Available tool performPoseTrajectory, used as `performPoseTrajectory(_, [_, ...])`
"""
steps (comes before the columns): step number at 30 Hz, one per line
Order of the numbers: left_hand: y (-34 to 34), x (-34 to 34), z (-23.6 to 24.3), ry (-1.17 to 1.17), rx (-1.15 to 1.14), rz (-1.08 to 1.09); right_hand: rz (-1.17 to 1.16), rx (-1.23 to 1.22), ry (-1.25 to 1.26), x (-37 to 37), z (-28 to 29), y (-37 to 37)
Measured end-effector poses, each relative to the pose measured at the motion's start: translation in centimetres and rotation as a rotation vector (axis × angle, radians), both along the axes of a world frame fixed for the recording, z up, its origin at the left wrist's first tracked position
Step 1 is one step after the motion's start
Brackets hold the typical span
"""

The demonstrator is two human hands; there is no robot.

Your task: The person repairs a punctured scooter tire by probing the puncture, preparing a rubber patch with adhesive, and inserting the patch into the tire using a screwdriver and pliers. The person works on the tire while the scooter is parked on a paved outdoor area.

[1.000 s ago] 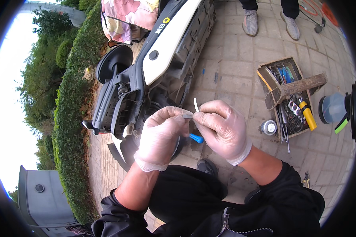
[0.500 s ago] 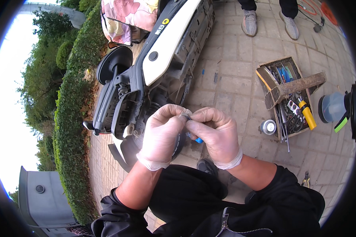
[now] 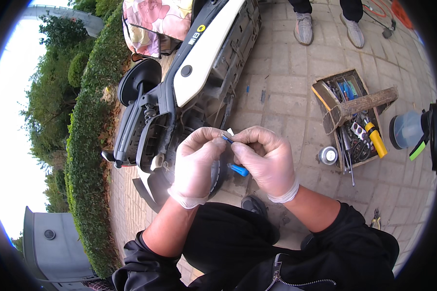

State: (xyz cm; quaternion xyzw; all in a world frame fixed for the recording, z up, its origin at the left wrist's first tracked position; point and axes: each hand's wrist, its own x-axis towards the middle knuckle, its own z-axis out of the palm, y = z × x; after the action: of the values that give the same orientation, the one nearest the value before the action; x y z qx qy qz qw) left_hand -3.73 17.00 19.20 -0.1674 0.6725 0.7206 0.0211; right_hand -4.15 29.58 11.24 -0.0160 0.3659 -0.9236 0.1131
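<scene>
Both of my hands wear thin whitish gloves and meet at the fingertips above the wheel of a scooter (image 3: 192, 87) lying on its side. My left hand (image 3: 196, 165) pinches one end of a small dark-blue strip (image 3: 226, 139). At its other end are the closed thumb and forefinger of my right hand (image 3: 269, 162). A white scrap (image 3: 230, 131) shows just beyond the fingertips; whether it belongs to the strip I cannot tell. Below the hands, beside the black tyre (image 3: 220, 178), is a bright blue handle-like piece (image 3: 239, 169).
A wooden toolbox (image 3: 332, 114) with a log handle stands at the right, holding several tools. Beside it sits a small round can (image 3: 328, 155). Pliers (image 3: 376, 218) lie nearer me. Another person's shoes (image 3: 304, 30) stand at the far side. A hedge (image 3: 90, 145) runs along the left.
My fingertips have drawn slightly apart, so more of the blue strip and the white scrap shows. The blue handle-like piece below has come into fuller view.
</scene>
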Motion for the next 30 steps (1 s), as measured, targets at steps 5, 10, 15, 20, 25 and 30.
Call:
performPoseTrajectory(5, [-0.1, 0.1, 0.1, 0.010, -0.053, -0.013, -0.348, 0.340, 0.383, -0.4, -0.5, -0.3])
performPoseTrajectory(10, [-0.8, 0.0, -0.4, -0.027, -0.028, -0.031, -0.536, 0.569, 0.629, -0.8, -0.8, 0.0])
performPoseTrajectory(15, [-1.5, -0.5, -1.1, -0.107, 0.165, -0.118, -0.577, 0.559, 0.654, -0.4, -1.0, -0.6])
performPoseTrajectory(20, [-1.2, -0.3, -1.4, -0.115, 0.122, -0.094, -0.548, 0.463, 0.534, 0.0, -1.4, -1.3])
performPoseTrajectory(25, [-1.5, -0.6, -1.2, -0.130, 0.159, -0.139, -0.279, 0.198, 0.277, 0.1, -1.2, -1.0])
performPoseTrajectory(30, [-2.3, -0.8, -1.5, -0.169, 0.218, -0.182, 0.012, -0.109, 0.039, 0.1, -0.7, -0.3])
